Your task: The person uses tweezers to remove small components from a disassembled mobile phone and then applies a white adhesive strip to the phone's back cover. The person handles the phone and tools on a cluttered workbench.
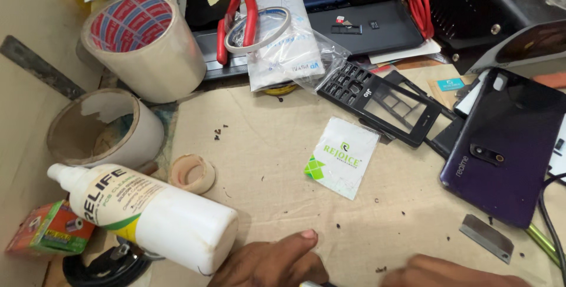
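Both hands low at the mat's near edge, left hand (274, 263) curled beside the white bottle (147, 216), right hand (454, 272) mostly cropped (grip impossible to tell), purple phone (507, 145) waiting, untouched, calling for a reach right.

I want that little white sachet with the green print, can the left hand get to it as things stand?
Probably yes. The left hand lies low on the cardboard mat, and the white sachet lies flat just beyond it, with only bare cardboard between. The white bottle lies off to the side, out of the way.
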